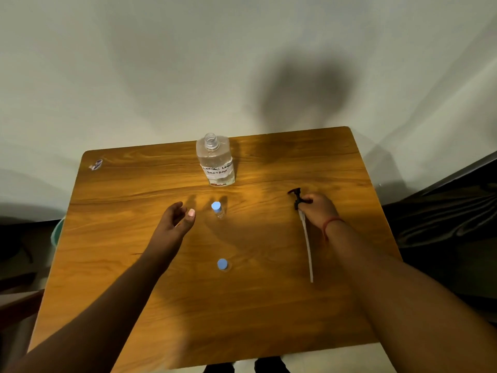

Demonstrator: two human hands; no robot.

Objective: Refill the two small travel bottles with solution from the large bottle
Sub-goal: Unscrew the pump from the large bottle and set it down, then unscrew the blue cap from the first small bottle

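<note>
Large clear bottle (216,160) stands upright near the middle of the wooden table's (134,278) far edge, neck open, no cap on; handwritten white label faces the camera and reads "CONTACT LENS SOLUTION", partly cut off. Liquid visible inside. Two small travel bottles, both with blue caps on: the farther travel bottle (217,209) stands just in front of the large bottle, the nearer travel bottle (222,264) sits around the table's centre, in line with the first. Left hand (174,222) hovers just left of the farther travel bottle, fingers loosely spread, thumb out, holding nothing, not touching the bottle. Right hand (318,210) is toward the right edge, fingers curled around the black pump head (295,196); its long white dip tube (307,244) trails toward the near edge. Red thread bracelet (329,224) on the right wrist. Small sticker (96,164) at the far left corner.
</note>
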